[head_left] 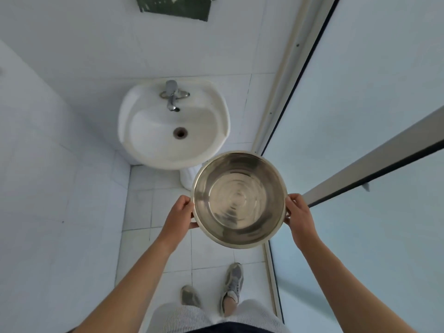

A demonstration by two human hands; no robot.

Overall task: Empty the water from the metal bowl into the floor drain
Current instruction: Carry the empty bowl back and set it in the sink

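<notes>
— Where is the metal bowl (239, 200)?

— Right of centre in the frame, held level above the tiled floor (173, 246), just below and right of the white sink (134, 111).

— And the hands?

— The left hand (179, 216) closes its grip on the bowl's left rim; the right hand (298, 216) closes on the right rim.

— Any water?

— Cannot tell; the inside looks shiny.
</notes>
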